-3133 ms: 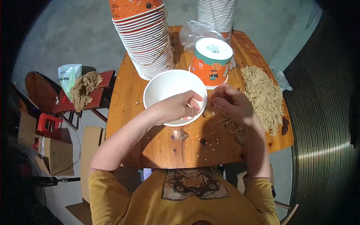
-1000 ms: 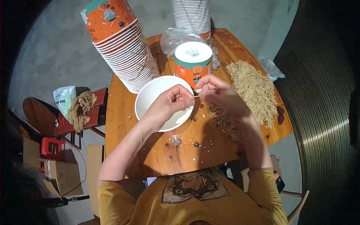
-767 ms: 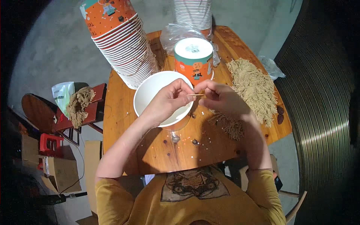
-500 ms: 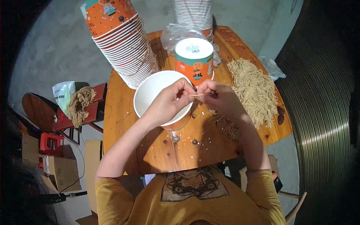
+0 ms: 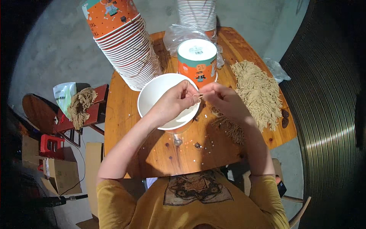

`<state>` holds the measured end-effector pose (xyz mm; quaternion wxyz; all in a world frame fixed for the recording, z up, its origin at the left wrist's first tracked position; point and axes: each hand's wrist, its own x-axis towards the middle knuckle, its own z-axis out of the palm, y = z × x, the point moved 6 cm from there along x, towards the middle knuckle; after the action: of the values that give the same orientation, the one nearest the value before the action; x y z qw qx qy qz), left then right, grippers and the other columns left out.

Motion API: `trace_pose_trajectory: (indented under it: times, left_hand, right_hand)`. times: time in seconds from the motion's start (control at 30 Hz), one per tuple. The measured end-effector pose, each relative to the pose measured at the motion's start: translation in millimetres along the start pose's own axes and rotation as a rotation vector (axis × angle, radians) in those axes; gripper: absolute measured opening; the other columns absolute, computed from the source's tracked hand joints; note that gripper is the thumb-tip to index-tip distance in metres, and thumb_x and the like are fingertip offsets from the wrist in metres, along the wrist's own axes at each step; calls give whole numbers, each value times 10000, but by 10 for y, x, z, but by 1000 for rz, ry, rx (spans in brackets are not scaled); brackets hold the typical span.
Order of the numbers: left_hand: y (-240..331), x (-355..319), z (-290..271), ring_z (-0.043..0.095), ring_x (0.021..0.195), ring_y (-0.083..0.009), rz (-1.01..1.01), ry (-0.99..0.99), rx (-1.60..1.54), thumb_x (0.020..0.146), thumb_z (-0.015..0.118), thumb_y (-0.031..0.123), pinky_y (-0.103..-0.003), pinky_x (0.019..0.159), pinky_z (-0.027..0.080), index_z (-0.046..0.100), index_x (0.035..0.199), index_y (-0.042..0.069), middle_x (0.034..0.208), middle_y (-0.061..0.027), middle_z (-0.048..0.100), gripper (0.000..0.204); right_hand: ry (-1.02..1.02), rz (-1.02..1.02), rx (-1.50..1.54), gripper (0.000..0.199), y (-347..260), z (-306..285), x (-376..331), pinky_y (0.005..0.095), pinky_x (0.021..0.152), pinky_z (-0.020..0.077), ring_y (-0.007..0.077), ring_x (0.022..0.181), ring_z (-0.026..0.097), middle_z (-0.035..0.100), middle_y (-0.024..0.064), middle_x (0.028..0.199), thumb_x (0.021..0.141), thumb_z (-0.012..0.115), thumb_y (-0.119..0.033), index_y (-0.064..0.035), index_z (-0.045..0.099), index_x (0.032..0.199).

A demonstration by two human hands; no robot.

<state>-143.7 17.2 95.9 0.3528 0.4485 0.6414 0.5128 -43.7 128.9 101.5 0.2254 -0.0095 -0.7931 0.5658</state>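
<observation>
Over the right side of a white-lined paper bucket [image 5: 151, 96], both of my hands meet with fingers pinched. A thin pale cord [image 5: 200, 95] runs between them in a small loop. My left hand [image 5: 173, 104] grips one part of it and my right hand [image 5: 225, 100] another; the fingertips partly hide it. Whether the cord passes through the bucket wall cannot be made out. Just beyond the hands stands an upturned orange and green paper bucket [image 5: 196, 65]. To the right lies a heap of beige cords [image 5: 256, 91], with a smaller bunch [image 5: 232, 130] under my right forearm.
A tall leaning stack of paper buckets [image 5: 129, 53] with cords hanging off it stands back left, another stack [image 5: 196, 15] at the back. Clear plastic [image 5: 179, 36] lies nearby. White bits dot the wooden table [image 5: 160, 160]. A stool [image 5: 93, 118] holds a bag and more cords.
The cord between my hands has gone from nearly straight to a small loop. My right fingers have risen and straightened slightly, and the white-lined bucket has shifted a little right.
</observation>
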Motion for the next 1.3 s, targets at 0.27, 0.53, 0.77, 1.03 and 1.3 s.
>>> trace_pose_trajectory:
  times: [0.27, 0.53, 0.77, 1.03, 1.3]
  left_hand:
    - [17, 35, 22, 479, 734, -62, -31, -36, -37, 869, 619, 116, -207, 677, 411, 518, 933, 40, 827, 2, 548, 141]
    - [-203, 34, 13, 597, 686, -82, -378, -94, -618, 849, 602, 31, -189, 624, 516, 546, 934, 19, 819, -47, 617, 103]
    - [-126, -19, 80, 627, 684, -75, -487, -26, -626, 845, 598, 18, -172, 605, 525, 553, 946, 52, 809, -37, 640, 115]
    - [-150, -2, 64, 593, 664, -63, -427, -44, -544, 816, 592, 11, -171, 613, 515, 535, 951, 66, 807, -12, 604, 157]
    - [-100, -18, 54, 590, 675, -96, -430, 1, -514, 819, 536, -45, -183, 640, 545, 506, 924, 41, 827, -52, 567, 138]
  right_hand:
    - [-12, 235, -32, 151, 123, 7, -55, 193, 541, 360, 26, 611, 417, 497, -66, 684, 879, 635, -195, -49, 596, 875]
    - [76, 167, -24, 179, 126, 180, -177, 219, 564, 401, 46, 621, 476, 538, -27, 670, 865, 652, -197, -34, 584, 839]
    - [179, 29, -300, 198, -18, 232, -243, 261, 580, 465, 95, 621, 565, 595, 45, 669, 837, 676, -193, -17, 586, 846]
    - [122, 62, -128, 183, 103, 117, -248, 259, 594, 488, 109, 661, 611, 643, 56, 733, 882, 612, -197, -34, 630, 962]
    - [180, 383, 337, 150, 214, 103, -245, 174, 520, 391, 32, 578, 475, 556, -20, 710, 931, 549, -199, -57, 597, 935]
